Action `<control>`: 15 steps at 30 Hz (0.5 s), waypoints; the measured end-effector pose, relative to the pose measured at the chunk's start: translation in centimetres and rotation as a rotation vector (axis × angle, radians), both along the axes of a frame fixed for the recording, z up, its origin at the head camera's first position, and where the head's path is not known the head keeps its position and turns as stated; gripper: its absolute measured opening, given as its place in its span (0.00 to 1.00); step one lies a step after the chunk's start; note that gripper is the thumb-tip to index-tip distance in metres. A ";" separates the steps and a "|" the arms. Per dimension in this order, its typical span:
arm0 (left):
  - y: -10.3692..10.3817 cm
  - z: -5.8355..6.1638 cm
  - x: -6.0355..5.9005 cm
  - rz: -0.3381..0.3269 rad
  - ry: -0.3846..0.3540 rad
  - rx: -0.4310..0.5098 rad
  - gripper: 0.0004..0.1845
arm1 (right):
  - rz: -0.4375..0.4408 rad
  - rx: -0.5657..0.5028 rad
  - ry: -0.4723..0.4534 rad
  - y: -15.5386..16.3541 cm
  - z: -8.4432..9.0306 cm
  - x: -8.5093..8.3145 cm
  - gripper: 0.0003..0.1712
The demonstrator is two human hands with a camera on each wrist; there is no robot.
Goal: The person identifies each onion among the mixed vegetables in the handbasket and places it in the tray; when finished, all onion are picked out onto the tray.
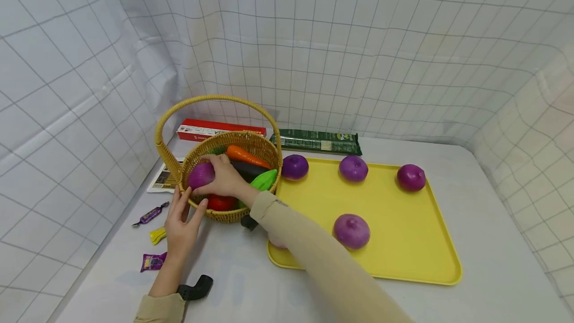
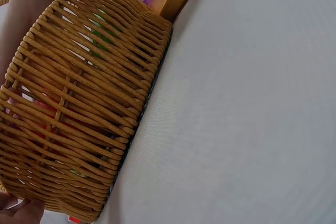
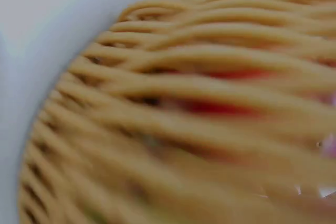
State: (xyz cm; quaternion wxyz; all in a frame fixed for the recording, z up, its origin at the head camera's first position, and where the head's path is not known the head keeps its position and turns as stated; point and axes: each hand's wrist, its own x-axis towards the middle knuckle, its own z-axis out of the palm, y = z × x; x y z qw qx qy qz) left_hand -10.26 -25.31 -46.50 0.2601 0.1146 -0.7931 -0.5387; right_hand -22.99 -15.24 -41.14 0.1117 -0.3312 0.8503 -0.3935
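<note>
Both hands are working at the round woven wicker basket with the tall arched handle [image 1: 233,141], which is sitting on the white desk [image 1: 471,223] just left of the flat yellow plastic tray [image 1: 403,243]. Right hand [image 1: 224,176] is reaching over the rim and curling its fingers around a round purple onion [image 1: 200,175] at the left side of the basket, so it's gripping that one. Left hand [image 1: 181,223] is resting against the outside of the basket's near wall with fingers straight and spread, holding nothing. Inside the basket I'm also seeing an orange carrot [image 1: 245,155], a dark eggplant-looking thing [image 1: 249,168], something bright green [image 1: 264,180] and something red [image 1: 220,202]. Four more purple onions [image 1: 352,231] are lying on the tray, well apart from each other. Some purple and yellow wrapped candies [image 1: 151,213] are lying on the desk left of the basket. Right wrist view is just blurry wicker, can't tell much from it.
</note>
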 end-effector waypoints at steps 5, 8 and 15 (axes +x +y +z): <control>0.1 0.1 -0.2 -0.003 -0.022 -0.002 0.30 | -0.002 -0.035 0.007 3.7 2.6 0.4 0.44; 0.0 0.3 -0.1 -0.003 -0.043 0.001 0.30 | 0.053 -0.062 0.018 7.2 4.3 0.6 0.43; 0.7 1.8 0.7 -0.003 -0.071 0.019 0.29 | 0.126 -0.192 -0.041 17.5 6.3 1.8 0.41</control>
